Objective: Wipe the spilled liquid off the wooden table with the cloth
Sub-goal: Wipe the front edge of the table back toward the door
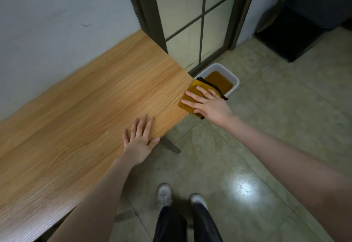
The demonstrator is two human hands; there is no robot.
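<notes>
Two hands of ours flat on the table [80, 97], right hand [207, 104] pressing the cloth [192, 91] with straight fingers at the far corner, overhanging a tub [231, 76] of brown liquid on the floor [266, 108], left hand [140, 139] resting open near the edge, door [190, 13] behind.

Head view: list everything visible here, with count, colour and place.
wooden table: one, light brown, against the wall at left
cloth: one, mustard yellow with dark edging, at the table's end edge
tub: one, white, holding brown liquid, on the floor below the table end
door: one, dark frame, frosted panes, behind
shoes: two, white, on the floor
right hand: flat, pressing the cloth
left hand: flat on the table edge
</notes>
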